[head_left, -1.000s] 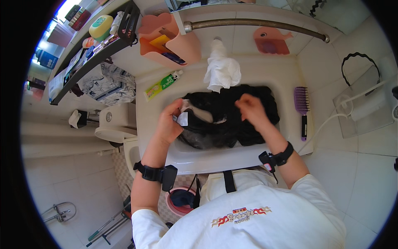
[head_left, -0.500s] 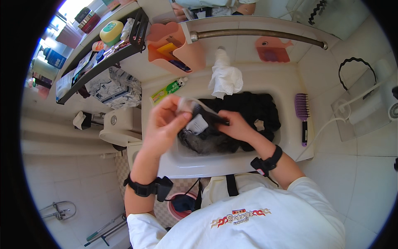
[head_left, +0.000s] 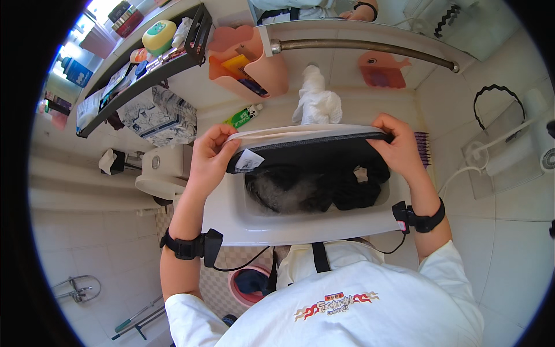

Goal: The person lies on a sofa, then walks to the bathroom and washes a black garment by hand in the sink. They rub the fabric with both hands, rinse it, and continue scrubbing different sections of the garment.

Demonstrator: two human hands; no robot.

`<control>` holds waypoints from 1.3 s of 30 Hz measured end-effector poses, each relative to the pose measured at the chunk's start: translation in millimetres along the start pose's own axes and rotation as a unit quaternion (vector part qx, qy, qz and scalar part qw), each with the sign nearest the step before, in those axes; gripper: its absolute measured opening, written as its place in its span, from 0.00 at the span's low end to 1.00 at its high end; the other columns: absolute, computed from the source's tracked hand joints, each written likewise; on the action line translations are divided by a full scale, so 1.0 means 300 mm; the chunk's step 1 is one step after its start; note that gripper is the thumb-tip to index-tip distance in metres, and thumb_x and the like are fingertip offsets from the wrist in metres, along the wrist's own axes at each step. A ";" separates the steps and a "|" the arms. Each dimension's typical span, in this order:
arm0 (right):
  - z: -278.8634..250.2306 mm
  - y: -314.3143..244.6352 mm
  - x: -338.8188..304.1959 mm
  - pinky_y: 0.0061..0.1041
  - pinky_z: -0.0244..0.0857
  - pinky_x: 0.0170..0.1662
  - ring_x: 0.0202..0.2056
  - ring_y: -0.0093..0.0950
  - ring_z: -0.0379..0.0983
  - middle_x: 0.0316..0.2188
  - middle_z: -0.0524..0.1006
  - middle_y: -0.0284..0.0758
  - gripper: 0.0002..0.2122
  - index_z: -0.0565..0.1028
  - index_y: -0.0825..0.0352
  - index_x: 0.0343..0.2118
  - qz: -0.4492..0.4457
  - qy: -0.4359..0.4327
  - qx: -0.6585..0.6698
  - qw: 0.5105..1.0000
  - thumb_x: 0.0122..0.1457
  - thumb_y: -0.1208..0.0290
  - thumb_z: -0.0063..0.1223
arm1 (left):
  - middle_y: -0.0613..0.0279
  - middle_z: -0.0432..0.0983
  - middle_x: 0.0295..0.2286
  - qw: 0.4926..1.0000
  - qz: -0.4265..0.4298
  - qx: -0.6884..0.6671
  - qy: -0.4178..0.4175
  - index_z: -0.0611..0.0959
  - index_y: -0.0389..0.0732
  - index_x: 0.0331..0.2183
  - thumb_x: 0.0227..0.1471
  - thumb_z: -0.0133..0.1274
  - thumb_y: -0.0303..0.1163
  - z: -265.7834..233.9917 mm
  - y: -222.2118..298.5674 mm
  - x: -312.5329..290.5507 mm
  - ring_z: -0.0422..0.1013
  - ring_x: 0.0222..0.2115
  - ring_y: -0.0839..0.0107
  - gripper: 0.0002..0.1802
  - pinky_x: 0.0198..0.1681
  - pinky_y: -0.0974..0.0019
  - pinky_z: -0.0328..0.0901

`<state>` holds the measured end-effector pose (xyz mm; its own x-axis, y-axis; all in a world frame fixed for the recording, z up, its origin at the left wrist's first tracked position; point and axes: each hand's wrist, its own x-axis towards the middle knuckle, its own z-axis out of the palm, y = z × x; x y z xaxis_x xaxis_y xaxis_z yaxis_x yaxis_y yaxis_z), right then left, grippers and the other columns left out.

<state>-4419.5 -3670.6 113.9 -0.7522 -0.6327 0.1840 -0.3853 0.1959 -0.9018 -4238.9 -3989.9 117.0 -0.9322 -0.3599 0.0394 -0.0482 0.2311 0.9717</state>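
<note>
Between my two hands a black garment (head_left: 306,151) is stretched taut by its waistband, the pale lining turned toward the wall. My left hand (head_left: 209,157) pinches one end, near a white care label (head_left: 250,160). The other end is gripped by the fingers and thumb of my right hand (head_left: 400,144). Below, a dark wet mass of cloth (head_left: 347,194) lies in cloudy water in the white basin (head_left: 312,236); whether it is all one piece with the held garment I cannot tell. A small beige patch (head_left: 361,174) shows on the dark cloth.
Behind the garment, white cloth (head_left: 318,103) wraps the tap. A green toothpaste tube (head_left: 244,115) lies on the basin's back ledge, and a purple hairbrush (head_left: 424,149) sits at the right, partly covered by my hand. A pink holder (head_left: 254,75) and a metal rail (head_left: 358,44) are above.
My right hand has moved right, away from my left, which has shifted slightly left. The bunched garment is now spread wide between them, its waistband straight.
</note>
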 end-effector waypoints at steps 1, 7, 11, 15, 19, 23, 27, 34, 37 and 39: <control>-0.009 -0.002 -0.017 0.18 0.57 0.28 0.24 0.16 0.61 0.19 0.68 0.29 0.07 0.69 0.70 0.25 0.007 0.004 -0.001 1.000 0.50 0.80 0.58 | 0.69 0.75 0.27 1.000 -0.021 -0.008 0.004 0.76 0.34 0.36 0.55 0.51 0.22 0.007 -0.007 0.000 0.67 0.29 0.85 0.05 0.33 0.81 0.60; -0.056 0.013 -0.085 0.19 0.55 0.25 0.21 0.17 0.60 0.16 0.67 0.30 0.07 0.70 0.70 0.24 -0.006 -0.047 -0.085 0.995 0.49 0.77 0.59 | 0.68 0.75 0.27 0.996 -0.061 -0.044 -0.042 0.76 0.35 0.36 0.56 0.52 0.24 0.050 -0.002 -0.036 0.67 0.28 0.85 0.05 0.32 0.80 0.61; -0.030 0.066 -0.110 0.23 0.57 0.25 0.19 0.24 0.62 0.16 0.70 0.34 0.06 0.72 0.70 0.24 0.067 -0.145 -0.111 0.981 0.49 0.76 0.60 | 0.71 0.75 0.27 0.990 -0.096 -0.050 -0.091 0.76 0.36 0.36 0.56 0.52 0.25 0.092 -0.128 -0.056 0.66 0.29 0.86 0.05 0.31 0.79 0.61; 0.040 0.242 -0.220 0.34 0.68 0.30 0.29 0.40 0.75 0.26 0.77 0.41 0.14 0.79 0.67 0.26 -0.017 -0.310 -0.319 0.895 0.56 0.59 0.55 | 0.59 0.75 0.24 0.964 -0.043 0.164 -0.203 0.78 0.36 0.33 0.53 0.54 0.26 0.179 -0.322 -0.095 0.69 0.25 0.73 0.05 0.30 0.70 0.64; 0.155 0.435 -0.356 0.35 0.71 0.36 0.34 0.39 0.78 0.43 0.76 0.45 0.21 0.77 0.68 0.41 0.136 -0.316 -0.477 0.809 0.57 0.53 0.52 | 0.50 0.77 0.26 0.887 -0.076 0.249 -0.381 0.81 0.37 0.32 0.50 0.56 0.33 0.279 -0.540 -0.183 0.74 0.26 0.61 0.09 0.31 0.62 0.67; 0.194 0.443 -0.412 0.33 0.72 0.35 0.33 0.38 0.78 0.58 0.63 0.48 0.34 0.58 0.70 0.61 0.192 -0.232 -0.547 0.781 0.55 0.57 0.56 | 0.49 0.78 0.23 0.865 -0.103 0.302 -0.388 0.82 0.40 0.30 0.49 0.56 0.38 0.413 -0.543 -0.156 0.75 0.28 0.52 0.11 0.33 0.54 0.69; 0.193 0.354 -0.369 0.32 0.72 0.31 0.29 0.39 0.78 0.62 0.56 0.50 0.42 0.45 0.68 0.66 0.207 -0.195 -0.527 0.801 0.53 0.62 0.58 | 0.53 0.75 0.33 0.951 0.083 0.283 -0.091 0.81 0.39 0.34 0.46 0.59 0.31 0.579 -0.543 -0.057 0.73 0.34 0.54 0.11 0.34 0.57 0.68; 0.201 0.174 -0.293 0.31 0.73 0.28 0.26 0.38 0.78 0.59 0.61 0.50 0.33 0.58 0.70 0.61 0.131 -0.092 -0.483 0.861 0.52 0.67 0.56 | 0.50 0.74 0.30 0.947 0.134 0.288 -0.043 0.76 0.36 0.40 0.50 0.56 0.29 0.715 -0.648 0.019 0.71 0.30 0.49 0.14 0.31 0.58 0.66; 0.229 0.289 -0.318 0.35 0.73 0.29 0.27 0.39 0.78 0.51 0.70 0.47 0.21 0.70 0.69 0.49 0.067 -0.080 -0.419 0.902 0.52 0.67 0.55 | 0.49 0.73 0.24 0.991 -0.046 0.121 -0.029 0.74 0.33 0.41 0.55 0.51 0.31 0.728 -0.602 0.036 0.70 0.24 0.54 0.14 0.29 0.56 0.65; 0.299 0.372 -0.319 0.41 0.71 0.36 0.34 0.41 0.76 0.37 0.76 0.44 0.07 0.75 0.66 0.34 0.057 -0.110 -0.224 0.967 0.51 0.75 0.52 | 0.48 0.72 0.21 0.998 -0.048 0.034 -0.037 0.73 0.32 0.41 0.57 0.47 0.31 0.722 -0.488 0.061 0.69 0.21 0.58 0.13 0.27 0.58 0.64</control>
<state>-4342.5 -3655.4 -39.5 -0.6907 -0.7221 -0.0388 -0.5365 0.5476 -0.6421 -4326.5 -3834.5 -75.0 -0.9459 -0.3165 -0.0722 -0.1601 0.2614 0.9519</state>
